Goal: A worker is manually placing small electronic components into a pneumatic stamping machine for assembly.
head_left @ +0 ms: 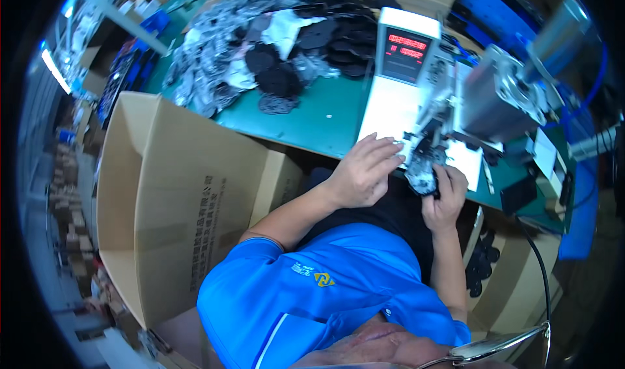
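Note:
My right hand [446, 196] pinches the near edge of a dark piece in clear, shiny plastic [422, 172]. The far end of that piece lies under the metal head of a bench machine [433, 112]; its exact kind does not show. My left hand [368, 172] is beside it on the left, with nothing seen in it. Its fingers stretch toward the machine's white base [388, 112], and the fingertips are close to the plastic. Whether they touch it I cannot tell. A red-lit display panel [405, 50] stands at the back of the white base.
Black flat pieces [277, 76] and crumpled clear plastic [215, 63] heap up on the green table [306, 125]. A large open cardboard box [189, 206] stands at my left. Another box [517, 284] at my right holds black pieces [482, 258]. A metal cylinder [560, 30] rises behind the machine.

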The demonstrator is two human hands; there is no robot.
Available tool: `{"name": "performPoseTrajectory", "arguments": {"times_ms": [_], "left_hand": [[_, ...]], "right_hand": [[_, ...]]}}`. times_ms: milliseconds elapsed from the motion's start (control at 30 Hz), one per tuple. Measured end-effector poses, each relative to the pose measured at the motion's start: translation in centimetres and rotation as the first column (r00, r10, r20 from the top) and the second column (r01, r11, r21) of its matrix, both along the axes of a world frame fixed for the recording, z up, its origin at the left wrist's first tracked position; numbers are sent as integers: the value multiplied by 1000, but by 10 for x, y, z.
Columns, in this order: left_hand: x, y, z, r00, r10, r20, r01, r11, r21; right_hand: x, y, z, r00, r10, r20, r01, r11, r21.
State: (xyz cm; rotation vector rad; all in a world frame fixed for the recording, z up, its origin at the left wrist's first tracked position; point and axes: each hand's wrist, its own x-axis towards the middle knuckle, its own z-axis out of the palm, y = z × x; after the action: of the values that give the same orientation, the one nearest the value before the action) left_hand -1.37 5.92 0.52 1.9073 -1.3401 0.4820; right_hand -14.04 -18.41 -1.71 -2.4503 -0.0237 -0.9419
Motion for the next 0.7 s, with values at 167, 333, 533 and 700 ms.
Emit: {"name": "performPoseTrajectory", "arguments": {"times_ms": [167, 333, 533, 700], "left_hand": [[38, 78, -2, 821, 570, -19, -570, 820, -49], [83, 140, -28, 498, 847, 187, -866, 474, 161], [66, 129, -22, 674, 736, 68, -714, 624, 317], [38, 113, -8, 787, 617, 1, -581, 741, 337]], "right_hand": [[2, -1, -15, 999, 2, 37, -1, 1000, -14], [8, -2, -24, 997, 17, 77, -17, 1000, 9], [8, -3, -25, 997, 14, 79, -16, 1000, 17], [15, 3, -16, 992, -13, 123, 9, 1000, 29]]}}
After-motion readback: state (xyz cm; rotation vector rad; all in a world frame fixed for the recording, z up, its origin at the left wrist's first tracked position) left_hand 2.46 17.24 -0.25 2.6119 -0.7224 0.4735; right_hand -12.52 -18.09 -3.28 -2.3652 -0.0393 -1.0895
